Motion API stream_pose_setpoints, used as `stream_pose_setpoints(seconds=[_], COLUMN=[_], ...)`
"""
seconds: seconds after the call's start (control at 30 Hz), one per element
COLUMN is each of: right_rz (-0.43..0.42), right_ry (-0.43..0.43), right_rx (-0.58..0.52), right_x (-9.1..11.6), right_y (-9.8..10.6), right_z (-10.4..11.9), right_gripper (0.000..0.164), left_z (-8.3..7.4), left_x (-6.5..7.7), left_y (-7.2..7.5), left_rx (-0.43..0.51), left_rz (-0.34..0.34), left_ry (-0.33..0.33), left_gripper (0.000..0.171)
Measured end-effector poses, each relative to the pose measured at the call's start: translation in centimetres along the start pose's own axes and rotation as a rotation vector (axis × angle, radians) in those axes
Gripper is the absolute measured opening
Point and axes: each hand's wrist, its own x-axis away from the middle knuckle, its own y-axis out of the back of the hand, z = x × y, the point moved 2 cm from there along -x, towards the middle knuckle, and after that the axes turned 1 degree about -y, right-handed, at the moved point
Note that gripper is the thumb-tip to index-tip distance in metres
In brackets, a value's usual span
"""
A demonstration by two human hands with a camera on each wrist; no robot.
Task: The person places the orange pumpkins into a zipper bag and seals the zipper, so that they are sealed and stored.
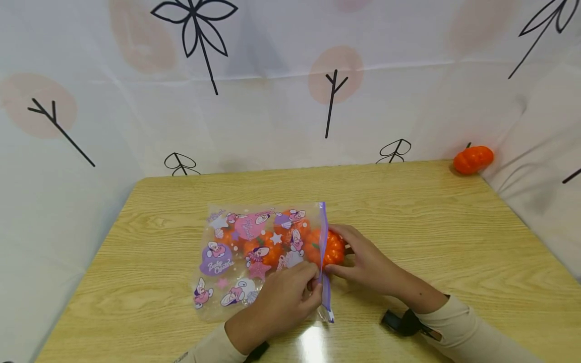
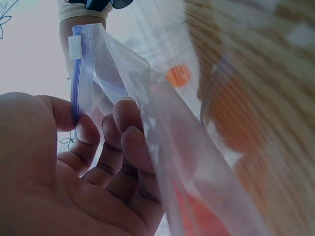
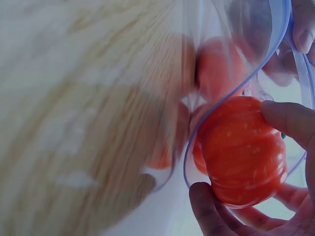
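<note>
Left grip [image 1: 287, 296] pinches zip edge [image 1: 324, 227] of bag [image 1: 240, 272]; right grip [image 1: 368, 263] clasps 1 pumpkin [image 1: 335, 248]. Best spread edge wide, ease pumpkin inward.

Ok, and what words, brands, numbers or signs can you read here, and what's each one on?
"Baby Oysters": on the purple patch of the printed bag.
Other lettering there, including the pink patch: too small or blurred.
Left sleeve: dark marks, too small to read.
No readable numbers.

Pinched left grip [image 1: 287, 296], curved right grip [image 1: 368, 261]
</note>
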Motion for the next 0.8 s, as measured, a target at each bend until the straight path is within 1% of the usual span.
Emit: stream_pose_setpoints(seconds=[0.1, 0.33, 0.53, 0.8], right_rz=[0.005, 0.033, 0.05, 0.082], right_ry=[-0.005, 0.021, 0.031, 0.004], right_rx=[-0.008, -0.052, -0.073, -0.136], right_x=[0.0, 0.07, 0.04, 0.05], right_y=[-0.08, -0.31, -0.46, -0.64], right_z=[0.02, 0.11, 0.17, 0.15], right_gripper=[0.076, 0.077, 0.077, 0.075], left_z=[-0.01, 0.05, 0.11, 0.13], left_x=[0.0, -0.02, 0.04, 0.12], left_y=[0.05, 0.1, 0.23, 0.39], left_rx=[0.01, 0.024, 0.026, 0.024], left_rz=[0.011, 0.02, 0.05, 0.07], left_ry=[0.003, -0.012, -0.018, -0.036], left_gripper=[0.016, 0.017, 0.015, 0.013])
